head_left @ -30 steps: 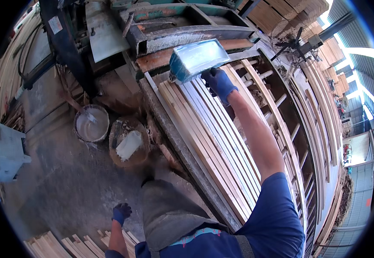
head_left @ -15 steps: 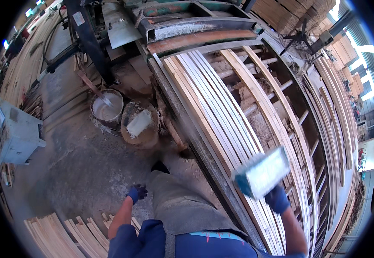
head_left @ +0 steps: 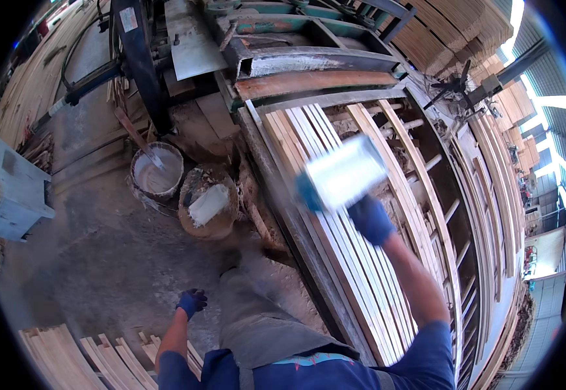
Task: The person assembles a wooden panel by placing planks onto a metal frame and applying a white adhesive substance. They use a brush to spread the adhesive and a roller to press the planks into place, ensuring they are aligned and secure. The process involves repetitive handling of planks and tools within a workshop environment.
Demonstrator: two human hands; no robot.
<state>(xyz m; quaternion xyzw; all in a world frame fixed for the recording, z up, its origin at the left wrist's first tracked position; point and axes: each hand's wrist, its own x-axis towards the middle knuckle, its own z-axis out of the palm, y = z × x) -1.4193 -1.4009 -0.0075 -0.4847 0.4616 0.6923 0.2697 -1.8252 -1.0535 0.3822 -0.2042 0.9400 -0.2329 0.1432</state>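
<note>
My right hand (head_left: 372,220), in a dark blue glove, is closed on a box-shaped white-and-teal tool (head_left: 348,174), blurred by motion. The tool is over a row of long, narrow wooden strips (head_left: 359,270) whose upper edges look coated white. These strips lie side by side on a metal-framed rack, and the tool hides part of them. My gloved left hand (head_left: 192,302) hangs low beside my leg, away from the rack. Its fingers are loosely bent and partly apart, and nothing shows in them.
A bucket (head_left: 158,170) of pale liquid with a stick in it stands left of the rack. Beside it, a round container (head_left: 206,214) holds a white block-like piece. More wooden strips (head_left: 403,188) lie farther right on the rack. Cut boards (head_left: 68,357) lie at lower left, near a grey cabinet (head_left: 16,188).
My right hand has carried the tool away from me and leftward along the strips. The left hand stays low beside my leg. The whole view has shifted slightly.
</note>
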